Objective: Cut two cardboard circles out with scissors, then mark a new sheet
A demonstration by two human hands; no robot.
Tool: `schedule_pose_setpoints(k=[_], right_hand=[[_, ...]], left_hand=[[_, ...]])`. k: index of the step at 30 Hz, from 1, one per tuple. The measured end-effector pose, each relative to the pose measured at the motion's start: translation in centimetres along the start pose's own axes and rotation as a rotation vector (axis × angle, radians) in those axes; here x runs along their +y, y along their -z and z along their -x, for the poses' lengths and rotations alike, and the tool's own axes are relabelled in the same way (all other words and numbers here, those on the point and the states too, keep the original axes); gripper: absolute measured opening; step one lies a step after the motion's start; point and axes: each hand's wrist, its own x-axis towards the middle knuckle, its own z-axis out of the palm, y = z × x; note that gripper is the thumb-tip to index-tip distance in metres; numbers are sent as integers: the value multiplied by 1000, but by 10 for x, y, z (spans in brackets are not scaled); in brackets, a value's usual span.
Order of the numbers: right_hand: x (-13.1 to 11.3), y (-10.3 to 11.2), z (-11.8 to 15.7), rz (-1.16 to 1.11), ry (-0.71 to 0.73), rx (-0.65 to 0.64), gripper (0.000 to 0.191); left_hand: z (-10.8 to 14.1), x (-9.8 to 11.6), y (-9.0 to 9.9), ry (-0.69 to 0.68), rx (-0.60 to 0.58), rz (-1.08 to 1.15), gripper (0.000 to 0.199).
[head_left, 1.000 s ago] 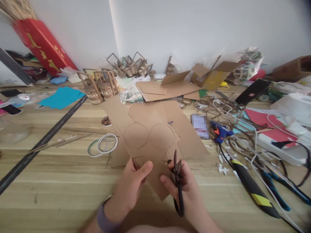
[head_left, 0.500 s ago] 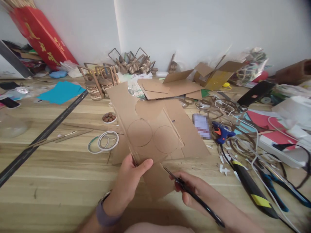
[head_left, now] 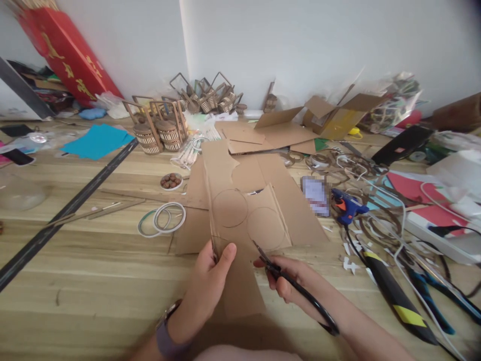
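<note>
My left hand (head_left: 212, 276) is closed on the left edge of a brown cardboard piece (head_left: 240, 260), its thumb lying on top. Two circles are drawn side by side on that cardboard, and its far edge is cut unevenly. In my right hand (head_left: 291, 281) is a pair of black-handled scissors (head_left: 304, 296), the tips touching or just over the cardboard below the right circle. Whether the blades have the cardboard between them I cannot tell. Under the held piece lies a larger cardboard sheet (head_left: 300, 220) on the wooden table (head_left: 93, 286).
Left are two tape rolls (head_left: 169, 218), a bowl of brown nuts (head_left: 171, 181) and blue paper (head_left: 97, 141). Small woven baskets (head_left: 171, 131) stand behind. On the right lie a phone (head_left: 314, 195), a blue glue gun (head_left: 347, 206), pliers (head_left: 424, 296) and tangled cables.
The held cardboard has turned clockwise, its far end swinging to the right. The scissors have moved slightly up and left, nearer the right circle. Both hands keep their hold.
</note>
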Motion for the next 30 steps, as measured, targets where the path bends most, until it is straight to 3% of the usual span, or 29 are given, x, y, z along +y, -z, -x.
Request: schedule_pose_setpoints(k=[7, 14, 20, 25, 30], right_hand=[[-6, 2, 1, 8, -1, -45, 84], [4, -3, 2, 30, -31, 14, 81], [13, -6, 5, 46, -53, 92, 69], [11, -3, 3, 42, -57, 53, 83], [12, -4, 4, -110, -93, -47, 83]], left_hand=[[-1, 2, 0, -35, -29, -72, 41], [-3, 13, 2, -59, -68, -202, 30], [-5, 10, 3, -17, -92, -184, 31], [-5, 9, 6, 35, -163, -126, 32], [-3, 12, 7, -3, -254, -118, 27]])
